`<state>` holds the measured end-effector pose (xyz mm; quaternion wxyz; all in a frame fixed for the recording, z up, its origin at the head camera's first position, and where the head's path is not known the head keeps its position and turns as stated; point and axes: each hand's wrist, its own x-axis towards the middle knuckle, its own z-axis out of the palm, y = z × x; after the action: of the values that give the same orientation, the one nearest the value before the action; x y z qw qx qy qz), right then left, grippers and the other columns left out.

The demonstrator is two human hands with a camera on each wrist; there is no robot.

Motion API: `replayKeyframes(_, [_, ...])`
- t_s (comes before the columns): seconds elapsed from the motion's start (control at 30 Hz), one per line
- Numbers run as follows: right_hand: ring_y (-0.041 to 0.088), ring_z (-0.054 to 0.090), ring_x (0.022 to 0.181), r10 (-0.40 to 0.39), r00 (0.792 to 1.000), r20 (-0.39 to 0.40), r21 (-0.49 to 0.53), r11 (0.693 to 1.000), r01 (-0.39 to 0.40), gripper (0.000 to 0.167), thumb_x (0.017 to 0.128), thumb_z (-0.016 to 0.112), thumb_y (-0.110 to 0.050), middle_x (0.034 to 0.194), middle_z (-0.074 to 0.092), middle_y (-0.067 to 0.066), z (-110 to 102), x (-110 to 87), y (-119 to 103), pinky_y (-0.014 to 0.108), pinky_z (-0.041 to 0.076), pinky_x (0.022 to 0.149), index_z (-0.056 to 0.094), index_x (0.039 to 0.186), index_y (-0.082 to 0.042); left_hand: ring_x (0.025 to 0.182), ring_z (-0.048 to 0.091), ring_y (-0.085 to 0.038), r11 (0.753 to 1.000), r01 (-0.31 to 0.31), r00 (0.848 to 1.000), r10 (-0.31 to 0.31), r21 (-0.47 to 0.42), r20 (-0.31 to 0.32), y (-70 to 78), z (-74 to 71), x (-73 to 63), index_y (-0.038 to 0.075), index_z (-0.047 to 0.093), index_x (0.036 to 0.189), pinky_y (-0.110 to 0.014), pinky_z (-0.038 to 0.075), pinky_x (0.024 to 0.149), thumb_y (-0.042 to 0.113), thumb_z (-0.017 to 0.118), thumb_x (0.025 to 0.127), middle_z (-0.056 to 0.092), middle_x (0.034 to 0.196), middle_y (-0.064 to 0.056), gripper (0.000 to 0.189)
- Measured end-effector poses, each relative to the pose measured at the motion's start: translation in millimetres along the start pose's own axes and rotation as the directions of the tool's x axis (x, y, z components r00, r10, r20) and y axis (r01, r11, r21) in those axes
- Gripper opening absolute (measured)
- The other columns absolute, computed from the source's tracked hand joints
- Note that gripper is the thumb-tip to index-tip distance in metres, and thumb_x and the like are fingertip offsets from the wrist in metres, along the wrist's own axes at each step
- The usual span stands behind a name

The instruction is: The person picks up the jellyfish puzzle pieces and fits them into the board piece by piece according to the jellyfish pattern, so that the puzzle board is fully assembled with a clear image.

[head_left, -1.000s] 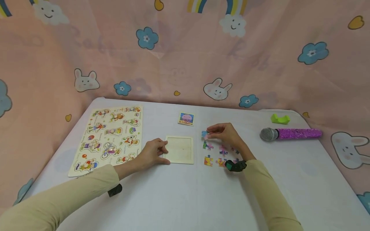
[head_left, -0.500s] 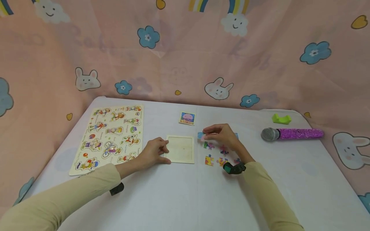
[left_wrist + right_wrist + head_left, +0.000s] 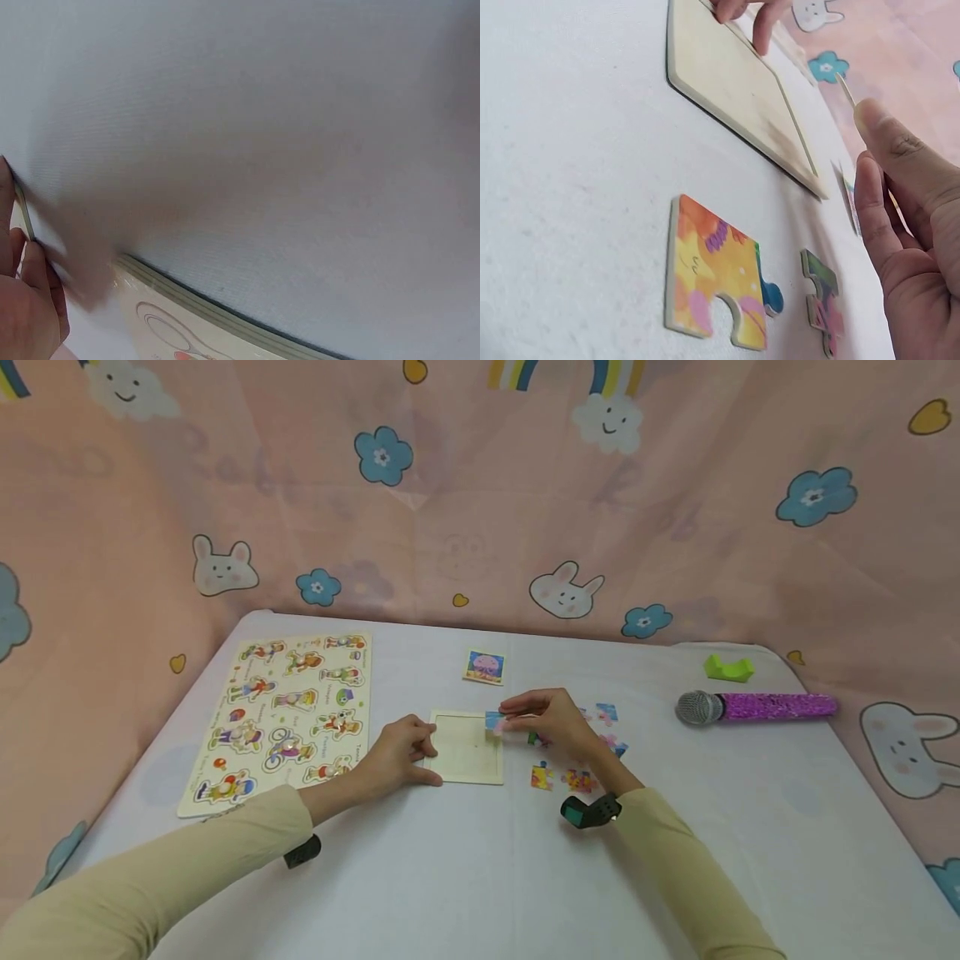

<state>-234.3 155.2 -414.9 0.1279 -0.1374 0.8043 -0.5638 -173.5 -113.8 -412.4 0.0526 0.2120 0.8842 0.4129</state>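
Observation:
My right hand [image 3: 551,722] pinches a light blue and pink jigsaw piece [image 3: 493,723] between thumb and fingers, above the right edge of a pale wooden puzzle tray [image 3: 461,752]. In the right wrist view the piece appears edge-on as a thin sliver beyond the thumb [image 3: 904,142]. My left hand [image 3: 393,756] holds the tray by its left side, thumb near the lower corner and fingers on the rim. Several loose jigsaw pieces lie right of the tray, among them a yellow corner piece [image 3: 542,776] and a blue one [image 3: 607,713]. The right hand hides some of them.
A small square picture puzzle [image 3: 484,667] lies beyond the tray. To the left is a large board with cartoon figures [image 3: 292,710]. A microphone with a glittery purple handle [image 3: 757,708] and a green plastic piece [image 3: 728,669] lie at the far right.
My right hand has lifted the blue piece from the top of the loose pieces and carried it left to the tray's right edge. My left hand stays at the tray.

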Motion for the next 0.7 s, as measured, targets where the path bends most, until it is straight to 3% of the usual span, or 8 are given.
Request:
replayKeyframes(0.23, [0.021,0.067,0.095,-0.021,0.999,0.037,0.035,0.999,0.02,0.032,0.079,0.077,-0.006,0.107,0.07,0.013,18.7,5.1,0.0,0.026,0.051,0.084,0.069,0.109,0.001,0.111,0.056,-0.033,1.0,0.009,1.0,-0.009,0.013,0.009,-0.8,0.3,1.3,0.001,0.061,0.076,-0.033,0.048,0.09,0.006,0.088,0.063,0.056,0.101,-0.013,0.03])
replayKeyframes(0.7, [0.025,0.067,0.097,-0.081,0.996,0.036,0.012,0.997,0.081,0.032,0.081,0.075,-0.005,0.108,0.068,0.017,42.4,16.6,-3.6,0.027,0.051,0.084,0.067,0.11,0.004,0.099,0.059,-0.028,0.998,-0.031,0.999,0.03,0.047,0.016,-3.5,-0.2,2.1,0.001,0.064,0.078,-0.036,0.048,0.09,0.009,0.088,0.063,0.056,0.095,-0.01,0.03])
